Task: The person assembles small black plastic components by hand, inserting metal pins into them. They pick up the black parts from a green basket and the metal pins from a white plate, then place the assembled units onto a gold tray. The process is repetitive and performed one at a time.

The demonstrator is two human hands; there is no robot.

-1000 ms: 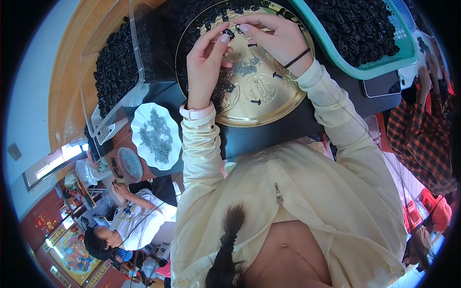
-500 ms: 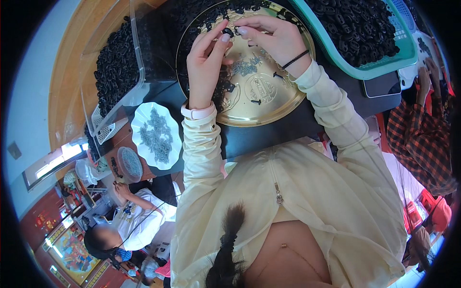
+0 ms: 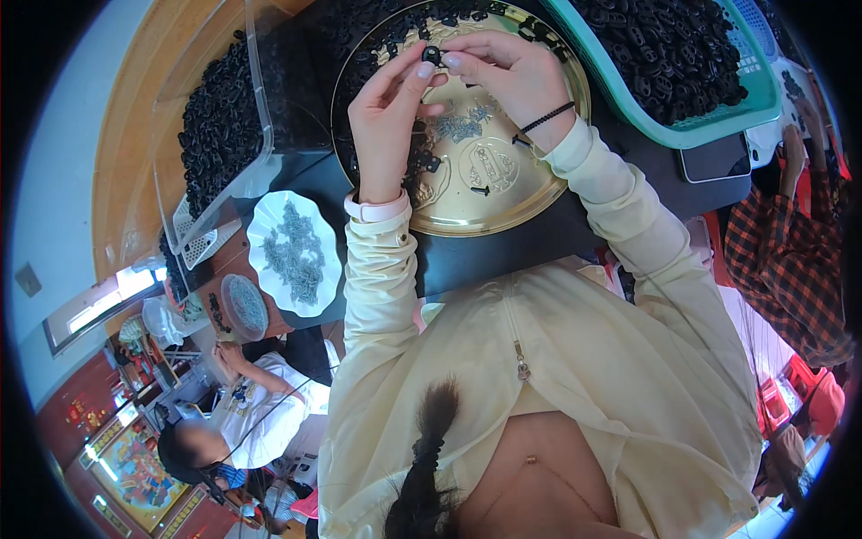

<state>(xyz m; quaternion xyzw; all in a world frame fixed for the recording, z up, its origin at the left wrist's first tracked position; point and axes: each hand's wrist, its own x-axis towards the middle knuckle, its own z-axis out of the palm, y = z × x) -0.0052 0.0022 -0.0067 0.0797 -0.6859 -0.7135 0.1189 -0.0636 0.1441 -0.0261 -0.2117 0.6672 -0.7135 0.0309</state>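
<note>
Over a round gold tray (image 3: 489, 216), my left hand (image 3: 388, 112) and my right hand (image 3: 516, 79) meet fingertip to fingertip. Between them is a small black plastic piece (image 3: 432, 56) with a hole, which looks like a cord lock. My left thumb and index finger pinch its left side; my right thumb and index finger press on its right side. Below the hands, a pile of small silvery metal pieces (image 3: 460, 128), perhaps springs, lies on the tray. Loose black plastic parts (image 3: 422, 163) lie beside it, and more line the tray's far rim.
A clear bin (image 3: 266, 135) of black parts stands left, a green basket (image 3: 669, 135) of similar parts right. White scalloped dish (image 3: 260, 269) and clear tub (image 3: 235, 310) hold metal pieces. A phone (image 3: 714, 160) lies near the basket. Other people sit at left and right.
The black piece in my left fingers has turned so its hole shows. My right fingertips, which held a separate small dark bit beside it, now press against it.
</note>
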